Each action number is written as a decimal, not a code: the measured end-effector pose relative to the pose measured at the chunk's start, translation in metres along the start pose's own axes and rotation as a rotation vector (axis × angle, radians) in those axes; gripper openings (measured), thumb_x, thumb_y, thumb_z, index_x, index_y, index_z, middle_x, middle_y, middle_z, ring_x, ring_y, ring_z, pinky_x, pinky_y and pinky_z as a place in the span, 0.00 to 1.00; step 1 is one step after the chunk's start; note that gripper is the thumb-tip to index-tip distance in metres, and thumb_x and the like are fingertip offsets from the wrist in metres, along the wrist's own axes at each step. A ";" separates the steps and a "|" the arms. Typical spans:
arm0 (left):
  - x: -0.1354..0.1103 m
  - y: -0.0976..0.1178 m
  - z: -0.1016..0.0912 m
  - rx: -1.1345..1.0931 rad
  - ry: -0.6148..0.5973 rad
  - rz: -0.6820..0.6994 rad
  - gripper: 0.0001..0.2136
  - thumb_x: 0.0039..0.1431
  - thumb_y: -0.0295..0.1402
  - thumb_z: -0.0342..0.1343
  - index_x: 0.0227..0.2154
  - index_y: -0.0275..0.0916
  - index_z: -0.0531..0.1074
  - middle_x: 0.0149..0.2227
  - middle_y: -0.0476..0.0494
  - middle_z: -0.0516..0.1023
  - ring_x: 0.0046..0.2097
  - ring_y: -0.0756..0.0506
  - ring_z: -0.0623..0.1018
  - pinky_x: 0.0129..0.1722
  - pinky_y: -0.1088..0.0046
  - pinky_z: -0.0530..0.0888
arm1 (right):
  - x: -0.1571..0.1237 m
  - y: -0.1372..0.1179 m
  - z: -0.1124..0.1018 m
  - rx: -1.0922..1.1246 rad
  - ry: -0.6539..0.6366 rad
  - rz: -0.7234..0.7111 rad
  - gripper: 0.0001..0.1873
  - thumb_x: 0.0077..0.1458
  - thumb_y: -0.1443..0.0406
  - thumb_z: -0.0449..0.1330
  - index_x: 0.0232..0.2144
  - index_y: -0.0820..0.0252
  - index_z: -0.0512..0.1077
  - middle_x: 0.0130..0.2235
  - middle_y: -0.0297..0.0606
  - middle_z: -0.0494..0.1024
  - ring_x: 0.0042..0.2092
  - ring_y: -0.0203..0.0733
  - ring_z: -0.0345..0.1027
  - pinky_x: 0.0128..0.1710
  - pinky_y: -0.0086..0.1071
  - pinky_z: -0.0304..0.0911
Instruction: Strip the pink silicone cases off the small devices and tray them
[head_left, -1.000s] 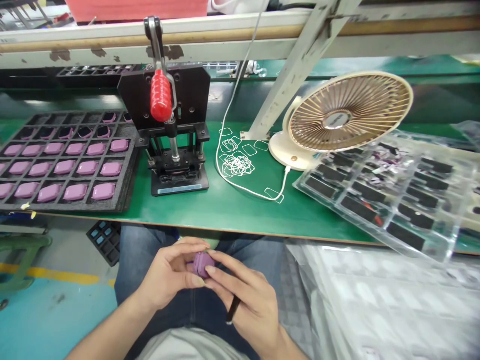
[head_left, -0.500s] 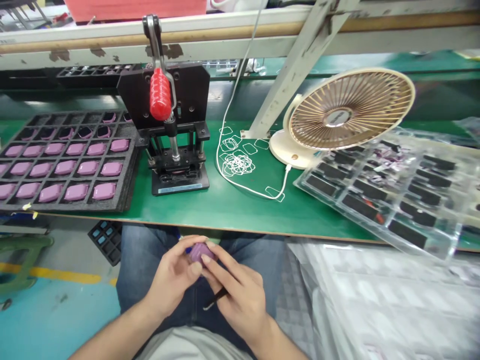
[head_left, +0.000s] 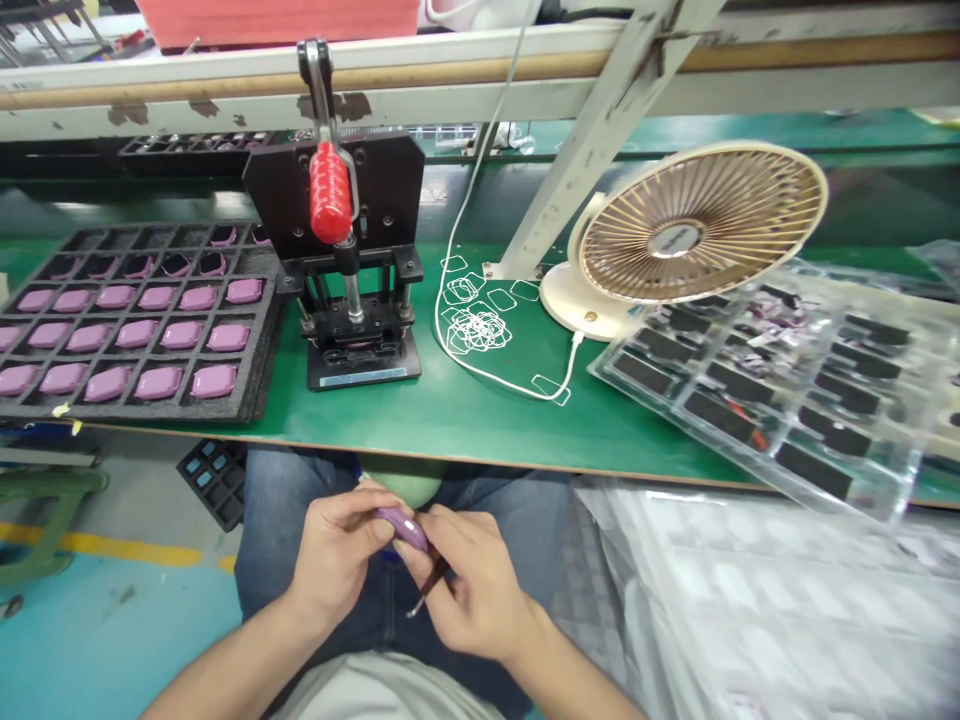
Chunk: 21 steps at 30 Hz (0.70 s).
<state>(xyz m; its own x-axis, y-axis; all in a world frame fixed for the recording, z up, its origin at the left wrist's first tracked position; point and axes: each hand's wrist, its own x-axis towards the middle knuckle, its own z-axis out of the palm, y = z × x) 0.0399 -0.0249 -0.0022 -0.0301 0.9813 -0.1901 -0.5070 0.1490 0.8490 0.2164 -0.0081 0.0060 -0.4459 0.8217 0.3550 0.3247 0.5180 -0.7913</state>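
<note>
Below the front edge of the green bench [head_left: 360, 430], above the person's lap [head_left: 277, 530], the purple case [head_left: 401, 525] was held up between both hands. The left hand [head_left: 330, 555] pinched one end of it between thumb and fingers. The right hand [head_left: 476, 580] had its thumb and forefinger drawn in at the other end, while a dark tool [head_left: 431, 582] was tucked under its fingers, its metal tip pointing down and away from the case. The upper part of the tool was hidden, so whether it touched the case could not be told.

What had changed over the last second was mostly the way the case lay. Half a second earlier more of its broad face had shown; now it had been turned so that a narrow, rounded edge faced up, with a bright glint on it. The right hand's fingers had folded in more tightly. The tool had been lodged in that hand throughout. By the look of it, the person was handling the case by its edge at this point, with the tool parked.

Nothing on the bench seemed to have moved. The foam tray [head_left: 259, 375] of purple pieces [head_left: 214, 380] lay to the left, next to the hand press [head_left: 356, 320] with its red handle [head_left: 330, 195]; thin white loops [head_left: 480, 328] lay between the press and the fan [head_left: 675, 240].
</note>
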 end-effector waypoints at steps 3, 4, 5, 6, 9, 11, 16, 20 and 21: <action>0.002 0.004 -0.002 0.146 0.012 -0.037 0.14 0.56 0.35 0.76 0.45 0.45 0.88 0.41 0.40 0.88 0.42 0.42 0.86 0.46 0.68 0.82 | 0.006 0.004 -0.004 0.349 -0.079 0.255 0.17 0.71 0.57 0.57 0.30 0.56 0.65 0.26 0.29 0.63 0.26 0.34 0.54 0.27 0.31 0.47; 0.003 0.007 -0.004 0.227 -0.011 -0.012 0.18 0.55 0.35 0.76 0.50 0.47 0.86 0.45 0.39 0.88 0.45 0.41 0.86 0.48 0.67 0.82 | 0.009 0.006 -0.006 0.526 -0.118 0.380 0.20 0.71 0.52 0.58 0.30 0.56 0.65 0.25 0.28 0.60 0.25 0.33 0.50 0.26 0.30 0.46; 0.004 0.011 -0.006 0.329 -0.043 0.054 0.23 0.53 0.34 0.77 0.54 0.48 0.84 0.50 0.39 0.87 0.48 0.39 0.86 0.50 0.65 0.82 | 0.011 0.008 -0.008 0.710 -0.158 0.510 0.23 0.69 0.48 0.60 0.30 0.57 0.65 0.24 0.26 0.57 0.25 0.31 0.46 0.24 0.29 0.43; 0.006 0.015 -0.009 0.447 -0.080 0.161 0.28 0.51 0.33 0.78 0.56 0.50 0.83 0.54 0.38 0.85 0.51 0.38 0.85 0.52 0.64 0.82 | 0.014 0.009 -0.010 0.881 -0.197 0.633 0.25 0.66 0.45 0.62 0.30 0.57 0.65 0.23 0.24 0.53 0.24 0.30 0.41 0.23 0.28 0.40; 0.012 0.027 -0.020 0.817 -0.231 0.564 0.29 0.56 0.24 0.73 0.60 0.52 0.80 0.57 0.39 0.83 0.55 0.38 0.84 0.57 0.63 0.80 | 0.020 0.009 -0.010 1.185 -0.265 0.872 0.28 0.58 0.44 0.70 0.29 0.56 0.63 0.21 0.18 0.46 0.22 0.26 0.30 0.21 0.27 0.31; 0.014 0.033 -0.027 0.954 -0.341 0.807 0.28 0.62 0.18 0.65 0.62 0.48 0.78 0.52 0.39 0.85 0.52 0.41 0.85 0.54 0.65 0.82 | 0.022 0.007 -0.007 1.212 -0.292 0.933 0.29 0.57 0.43 0.70 0.29 0.56 0.63 0.20 0.16 0.45 0.21 0.26 0.29 0.20 0.27 0.31; 0.029 0.044 -0.032 1.093 -0.287 1.067 0.16 0.67 0.18 0.59 0.54 0.36 0.78 0.44 0.38 0.86 0.46 0.44 0.85 0.47 0.69 0.84 | 0.052 -0.008 -0.020 0.669 -0.341 0.710 0.32 0.67 0.39 0.56 0.26 0.59 0.69 0.18 0.26 0.58 0.20 0.31 0.48 0.20 0.28 0.44; 0.067 0.056 -0.027 1.163 -0.059 0.999 0.07 0.70 0.26 0.61 0.46 0.41 0.81 0.44 0.42 0.87 0.46 0.43 0.85 0.50 0.63 0.84 | 0.126 -0.030 -0.063 -0.033 0.198 0.022 0.18 0.72 0.53 0.59 0.36 0.56 0.81 0.36 0.39 0.83 0.38 0.43 0.78 0.39 0.34 0.70; 0.079 0.058 -0.027 1.175 -0.037 0.991 0.06 0.70 0.28 0.62 0.46 0.42 0.81 0.45 0.42 0.87 0.49 0.41 0.85 0.52 0.59 0.83 | 0.148 -0.036 -0.072 -0.142 0.300 -0.147 0.12 0.71 0.56 0.61 0.44 0.54 0.82 0.45 0.41 0.85 0.45 0.46 0.80 0.45 0.36 0.72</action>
<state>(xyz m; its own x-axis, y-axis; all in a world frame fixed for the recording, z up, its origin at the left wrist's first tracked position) -0.0145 0.0581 0.0185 0.0956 0.7407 0.6650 0.6480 -0.5535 0.5233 0.1986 0.1116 0.1227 -0.2388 0.7585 0.6064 0.3973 0.6461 -0.6517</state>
